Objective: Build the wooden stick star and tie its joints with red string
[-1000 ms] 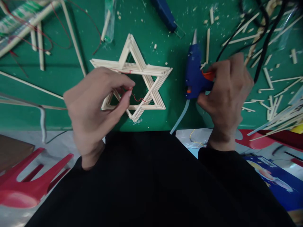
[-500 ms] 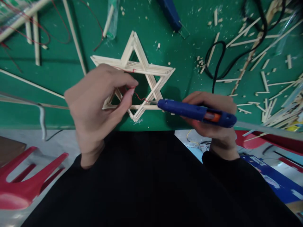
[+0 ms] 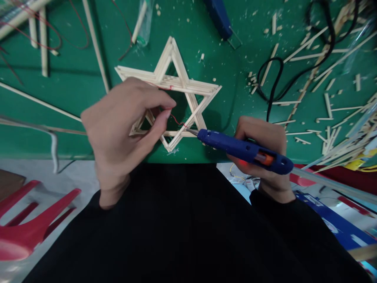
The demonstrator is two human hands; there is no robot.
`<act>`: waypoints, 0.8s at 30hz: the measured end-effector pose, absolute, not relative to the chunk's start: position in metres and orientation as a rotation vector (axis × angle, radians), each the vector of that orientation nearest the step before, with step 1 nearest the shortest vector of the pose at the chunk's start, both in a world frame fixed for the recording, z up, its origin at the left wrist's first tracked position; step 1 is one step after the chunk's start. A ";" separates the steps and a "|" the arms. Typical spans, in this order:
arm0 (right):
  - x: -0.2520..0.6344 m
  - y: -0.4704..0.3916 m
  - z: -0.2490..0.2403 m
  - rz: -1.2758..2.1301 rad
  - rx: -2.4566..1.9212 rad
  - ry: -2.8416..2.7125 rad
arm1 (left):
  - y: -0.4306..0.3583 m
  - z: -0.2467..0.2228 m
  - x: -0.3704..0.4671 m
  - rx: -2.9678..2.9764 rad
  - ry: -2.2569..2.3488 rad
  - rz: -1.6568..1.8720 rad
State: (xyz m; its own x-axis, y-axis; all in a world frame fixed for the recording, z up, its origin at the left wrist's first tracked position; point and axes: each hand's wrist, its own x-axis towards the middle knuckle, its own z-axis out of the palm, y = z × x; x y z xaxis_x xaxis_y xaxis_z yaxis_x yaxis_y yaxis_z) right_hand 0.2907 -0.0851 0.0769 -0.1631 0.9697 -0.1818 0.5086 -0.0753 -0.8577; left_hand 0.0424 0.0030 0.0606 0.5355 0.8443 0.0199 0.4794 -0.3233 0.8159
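A star built of pale wooden sticks (image 3: 202, 86) lies on the green table, its lower left part hidden behind my left hand (image 3: 126, 118). Thumb and forefinger of that hand pinch a thin red string (image 3: 177, 120), which runs to the star's lower right crossing. My right hand (image 3: 260, 145) is wrapped round a blue glue gun (image 3: 229, 144) with a glue stick out of its rear. The gun's metal nozzle points left and meets or nearly meets the string's end at that crossing.
Behind the star lies a blue tool with a wire stand (image 3: 219, 19). A black cable (image 3: 275, 72) curls at the right among many cut sticks (image 3: 328, 104). Long sticks (image 3: 96, 43) and red string lie at the left. Red chairs (image 3: 32, 228) stand below the table.
The glue gun has tilted, its rear lower and nearer me, with the nozzle still by the crossing. My left hand keeps its pinch on the string. The whole view has shifted slightly.
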 end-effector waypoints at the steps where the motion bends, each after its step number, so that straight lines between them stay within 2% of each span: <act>1: 0.290 -0.085 0.077 1.183 -1.599 -1.690 | 0.003 0.061 0.043 1.955 1.100 0.550; 8: 0.286 -0.086 0.078 1.186 -1.627 -1.659 | 0.005 0.057 0.038 2.001 0.971 0.657; 24: 0.289 -0.090 0.078 1.223 -1.579 -1.705 | 0.003 0.058 0.037 1.993 1.001 0.631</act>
